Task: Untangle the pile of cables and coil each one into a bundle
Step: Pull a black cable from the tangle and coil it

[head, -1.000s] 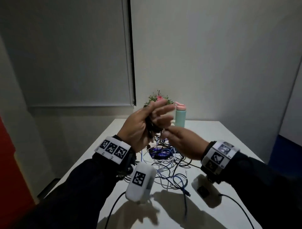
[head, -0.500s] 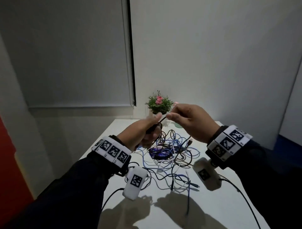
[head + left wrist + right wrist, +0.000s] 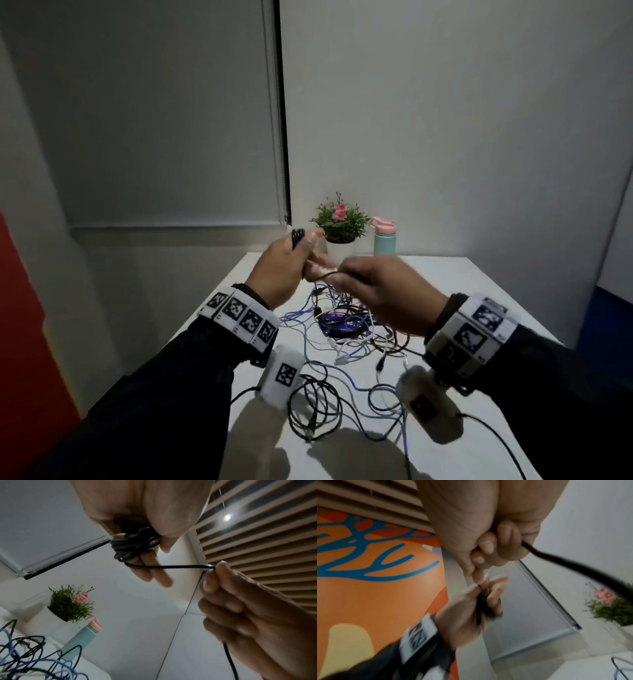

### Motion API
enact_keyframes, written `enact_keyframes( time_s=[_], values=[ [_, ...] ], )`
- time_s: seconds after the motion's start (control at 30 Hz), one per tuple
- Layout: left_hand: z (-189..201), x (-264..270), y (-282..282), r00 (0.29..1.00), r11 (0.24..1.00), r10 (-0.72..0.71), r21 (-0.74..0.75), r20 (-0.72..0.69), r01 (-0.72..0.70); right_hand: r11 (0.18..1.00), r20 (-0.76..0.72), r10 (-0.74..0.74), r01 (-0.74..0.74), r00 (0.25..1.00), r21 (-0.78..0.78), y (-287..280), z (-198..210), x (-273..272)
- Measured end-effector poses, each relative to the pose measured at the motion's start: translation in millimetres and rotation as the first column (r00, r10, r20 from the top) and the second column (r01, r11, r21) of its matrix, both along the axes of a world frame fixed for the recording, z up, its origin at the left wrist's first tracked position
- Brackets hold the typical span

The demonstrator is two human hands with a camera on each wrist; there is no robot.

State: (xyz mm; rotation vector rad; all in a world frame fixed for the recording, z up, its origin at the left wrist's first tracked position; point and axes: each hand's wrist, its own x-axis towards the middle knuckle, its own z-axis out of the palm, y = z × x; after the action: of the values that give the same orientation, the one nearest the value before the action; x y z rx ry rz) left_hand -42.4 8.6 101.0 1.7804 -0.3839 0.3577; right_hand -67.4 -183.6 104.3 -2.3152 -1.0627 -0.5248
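My left hand [image 3: 291,260] is raised above the table and grips a small coil of black cable [image 3: 132,545], its loops showing above the thumb [image 3: 297,234]. A free length of that black cable [image 3: 171,566] runs to my right hand [image 3: 373,291], which pinches it between thumb and curled fingers [image 3: 488,550], level with the left hand. The remaining tangle of blue, white and black cables [image 3: 342,329] lies on the white table [image 3: 462,284] under both hands. A loose black loop of cable [image 3: 315,407] lies nearer to me.
A small potted plant [image 3: 340,219] with a pink flower and a mint bottle with a pink lid [image 3: 385,236] stand at the table's far edge against the wall. A window blind hangs at the left. Wrist camera leads [image 3: 493,442] trail over the near table.
My right hand has come down and toward me from its raised position, drawing the cable across. My left hand rose and shifted left with the coil. The view tilted slightly.
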Motion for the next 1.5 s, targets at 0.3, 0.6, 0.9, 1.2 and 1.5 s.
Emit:
enact_keyframes(
  time_s=[0.3, 0.6, 0.9, 1.2, 1.5],
  values=[
    [-0.2, -9.7, -21.4, 0.907, 0.946, -0.319, -0.034, -0.274, 0.322, 0.980, 0.019, -0.063, 0.058, 0.998, 0.190, -16.7, 13.3, 18.8],
    [-15.3, -11.1, -39.3, 0.896, 0.937, -0.282, -0.300, -0.343, 0.180, 0.994, -0.015, -0.045, 0.046, 0.999, 0.097, -2.5, -11.1, 15.9],
    [-35.1, -22.1, -35.6, 0.879, 0.806, -0.433, -0.524, -0.201, 0.277, 0.949, 0.118, -0.280, 0.257, 0.953, 0.182, -14.5, -13.8, 24.2],
    [-45.2, -19.2, -20.7, 0.989, 0.980, -0.149, 0.136, 0.014, 0.146, 0.979, 0.118, -0.123, 0.101, 0.985, 0.178, -34.6, -1.7, 18.9],
    [-34.5, -19.8, -29.1, 0.956, 0.958, -0.262, 0.157, 0.129, 0.241, 0.890, -0.695, 0.287, 0.084, 0.659, 0.448, -30.0, -7.1, 27.2]
  ],
)
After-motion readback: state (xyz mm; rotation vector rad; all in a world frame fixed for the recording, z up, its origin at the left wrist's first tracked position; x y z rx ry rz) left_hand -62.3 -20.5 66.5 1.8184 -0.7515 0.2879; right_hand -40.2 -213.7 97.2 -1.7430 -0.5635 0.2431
